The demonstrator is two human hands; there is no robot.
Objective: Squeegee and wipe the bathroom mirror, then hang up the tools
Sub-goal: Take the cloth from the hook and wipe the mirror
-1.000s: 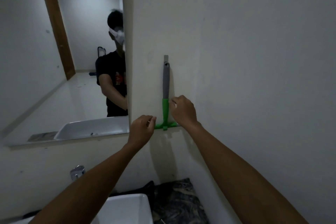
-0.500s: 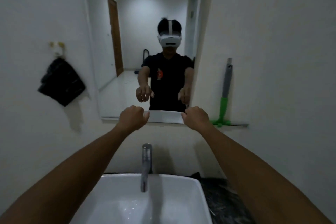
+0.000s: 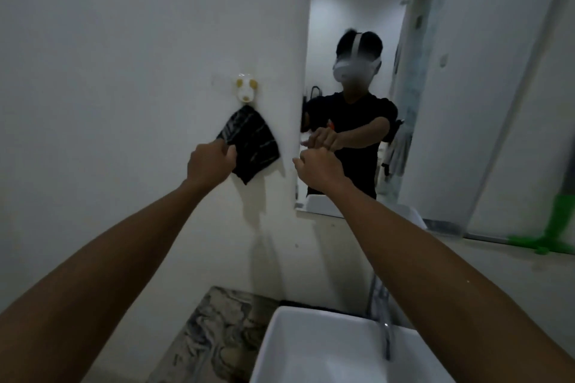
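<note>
Head view showed the left hand (image 3: 211, 162) pinching the cloth (image 3: 250, 142) hanging on its hook (image 3: 245, 89), while the right hand (image 3: 319, 168) was clenched empty by the mirror (image 3: 435, 102).

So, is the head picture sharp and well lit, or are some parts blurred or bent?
Head view: dim, greyish light; the cloth on its hook throws a soft shadow below; the squeegee at the right edge is smeared by motion blur; the mirror edge curves from the wide lens; both hands look slightly soft.

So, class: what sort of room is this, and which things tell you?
A bathroom, most likely: a white basin with a tap, a wall mirror above it, and a dark cloth hanging from a hook.
</note>
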